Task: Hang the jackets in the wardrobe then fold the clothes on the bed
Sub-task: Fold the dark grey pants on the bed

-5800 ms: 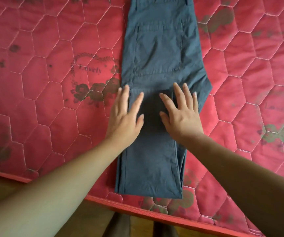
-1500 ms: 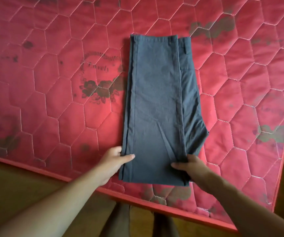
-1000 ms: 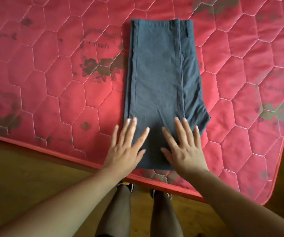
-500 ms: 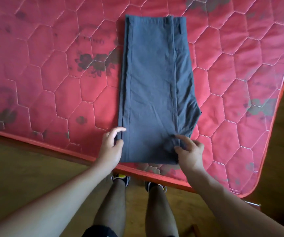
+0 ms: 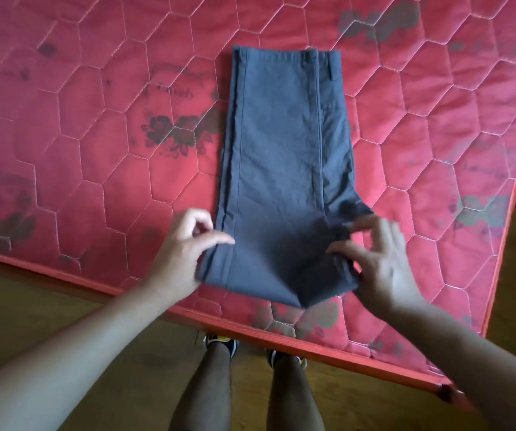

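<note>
Two hands are working the near end of one pair of grey-blue trousers (image 5: 281, 169), which is lying lengthwise on the red quilted mattress (image 5: 79, 135), its far end toward the middle of the mattress and its near end just short of the near edge, closer to the near right corner than to the left. The trousers are already folded into a long narrow panel. The left hand (image 5: 182, 256) is pinching the near left corner of the cloth between thumb and forefinger; the right hand (image 5: 377, 262) is gripping the near right corner, thumb on top and the other fingers partly spread, with fabric bunching under the palm. Between the two grips the near hem is rising off the mattress and sagging in a shallow V. No jackets and no wardrobe are showing, so the folding half of the task appears to be in hand, at the step of doubling the panel over once more. The next move is calling for both corners to travel together toward the far end, level and at equal pace, so that the side edges stay aligned, followed by a flattening of the new crease. The person's legs and shoes (image 5: 219, 345) are showing on the wooden floor (image 5: 48, 306) below the near edge.
</note>
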`<state>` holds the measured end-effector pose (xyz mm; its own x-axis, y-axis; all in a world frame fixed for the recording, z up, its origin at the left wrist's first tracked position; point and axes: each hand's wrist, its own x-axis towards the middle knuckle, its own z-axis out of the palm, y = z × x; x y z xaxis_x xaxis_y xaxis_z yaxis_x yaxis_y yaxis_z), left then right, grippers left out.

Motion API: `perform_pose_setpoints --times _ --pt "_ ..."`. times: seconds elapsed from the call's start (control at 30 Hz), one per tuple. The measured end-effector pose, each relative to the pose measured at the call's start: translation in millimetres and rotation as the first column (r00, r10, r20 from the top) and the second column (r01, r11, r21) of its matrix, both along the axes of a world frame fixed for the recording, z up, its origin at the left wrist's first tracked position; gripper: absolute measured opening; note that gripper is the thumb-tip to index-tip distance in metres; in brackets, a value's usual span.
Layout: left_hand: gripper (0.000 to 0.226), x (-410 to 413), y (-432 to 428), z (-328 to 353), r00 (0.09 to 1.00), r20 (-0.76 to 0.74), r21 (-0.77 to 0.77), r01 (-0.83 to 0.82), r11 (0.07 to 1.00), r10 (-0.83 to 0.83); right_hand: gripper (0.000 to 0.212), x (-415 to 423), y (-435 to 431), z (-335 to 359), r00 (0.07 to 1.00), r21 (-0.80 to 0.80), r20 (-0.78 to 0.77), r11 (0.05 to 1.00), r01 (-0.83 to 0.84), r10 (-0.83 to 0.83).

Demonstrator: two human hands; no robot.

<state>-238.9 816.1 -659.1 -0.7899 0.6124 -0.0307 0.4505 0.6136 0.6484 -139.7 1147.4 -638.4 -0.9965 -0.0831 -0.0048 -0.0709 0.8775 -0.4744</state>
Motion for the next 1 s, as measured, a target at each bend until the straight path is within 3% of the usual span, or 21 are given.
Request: perform_pose_setpoints --times 0.03,0.1,0.17,0.23,0.3,0.37,0.43,0.53,0.63,0.8,0.9,1.0 --pt "0.029 -18.9 5.3 7.1 0.996 0.08 0.094 -0.047 0.994 0.039 0.018 -16.5 6.4 5.3 1.0 -0.031 -0.018 0.999 0.018 -0.018" --pt "0.02 -61.9 23.4 20.6 0.915 0.37 0.237 -0.26 0.936 0.161 0.043 -61.5 16.6 20.6 0.979 -0.231 0.133 0.956 0.181 -0.153" --pt "0.021 -107.8 47.5 22.3 0.752 0.597 0.264 -0.514 0.816 0.281 0.062 -118.8 24.8 24.9 0.88 -0.476 0.369 0.753 0.454 -0.298" --pt "0.033 -143.3 65.5 10.4 0.603 0.752 0.272 -0.653 0.707 0.268 0.064 -170.1 36.4 10.8 0.78 -0.606 0.574 0.511 0.61 -0.25" --pt "0.052 -155.2 73.2 -7.5 0.425 0.885 0.185 -0.695 0.695 0.189 0.06 -192.0 43.7 -10.6 0.638 -0.572 0.764 0.357 0.738 -0.095" --pt "0.076 -145.7 71.5 -22.8 0.265 0.942 0.015 -0.649 0.761 0.207 0.065 -180.5 47.9 -33.1 0.434 -0.417 0.9 0.36 0.835 0.036" --pt "0.086 -124.8 60.7 -34.2 0.174 0.952 -0.084 -0.639 0.765 0.251 0.062 -148.6 47.4 -51.1 0.292 -0.315 0.949 0.351 0.882 0.119" --pt "0.056 -89.4 44.1 -41.3 0.145 0.955 -0.131 -0.578 0.805 0.259 0.051 -96.4 38.0 -65.2 0.212 -0.241 0.968 0.275 0.931 0.133" --pt "0.044 -52.8 28.2 -42.9 0.12 0.945 -0.21 -0.491 0.846 0.304 0.039 -52.8 19.8 -69.0 0.183 -0.204 0.977 0.238 0.95 0.106" --pt "0.024 -32.2 29.1 -32.6 0.221 0.918 -0.169 -0.531 0.831 0.328 0.029 -40.7 3.9 -60.3 0.205 -0.199 0.979 0.245 0.949 0.0" --pt "0.025 -41.1 37.0 -22.4 0.318 0.9 -0.07 -0.567 0.821 0.297 0.026 -53.1 5.0 -45.0 0.303 -0.286 0.952 0.26 0.922 -0.029" --pt "0.024 -74.7 46.9 -4.2 0.421 0.878 0.094 -0.619 0.78 0.228 0.017 -79.7 20.9 -20.4 0.498 -0.463 0.864 0.269 0.845 -0.077"
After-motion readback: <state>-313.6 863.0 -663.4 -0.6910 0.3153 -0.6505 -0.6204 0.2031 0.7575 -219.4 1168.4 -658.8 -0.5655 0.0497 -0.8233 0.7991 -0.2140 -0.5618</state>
